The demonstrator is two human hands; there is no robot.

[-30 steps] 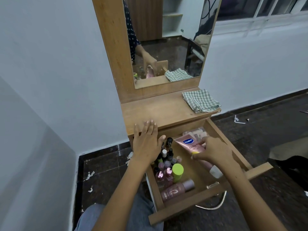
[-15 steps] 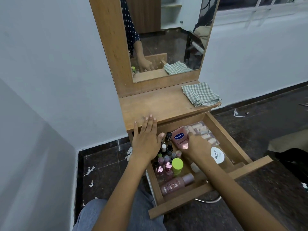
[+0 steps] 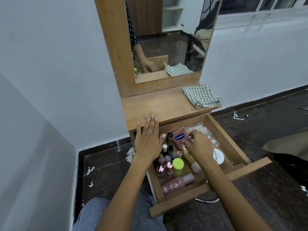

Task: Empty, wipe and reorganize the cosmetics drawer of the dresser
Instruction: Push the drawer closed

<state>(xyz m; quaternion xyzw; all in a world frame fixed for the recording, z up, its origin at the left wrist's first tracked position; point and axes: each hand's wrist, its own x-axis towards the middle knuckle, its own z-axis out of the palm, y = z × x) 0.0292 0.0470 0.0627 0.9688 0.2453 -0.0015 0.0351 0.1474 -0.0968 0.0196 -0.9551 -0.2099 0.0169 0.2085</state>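
A wooden dresser [image 3: 160,105] is seen against a white wall, its drawer [image 3: 236,174] pulled out. The left hand [image 3: 147,140] is laid flat, fingers straight, on the edge. The Vaseline tube [image 3: 179,138] inside the drawer is pinched by the right hand [image 3: 198,144].

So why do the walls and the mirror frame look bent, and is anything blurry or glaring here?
Head view: the wide-angle lens bows straight edges, so the mirror frame and wall lines lean outward. Light is dim and even, with soft shadows inside the drawer. The right hand is slightly motion-blurred; the Vaseline tube label stays readable. No strong glare.
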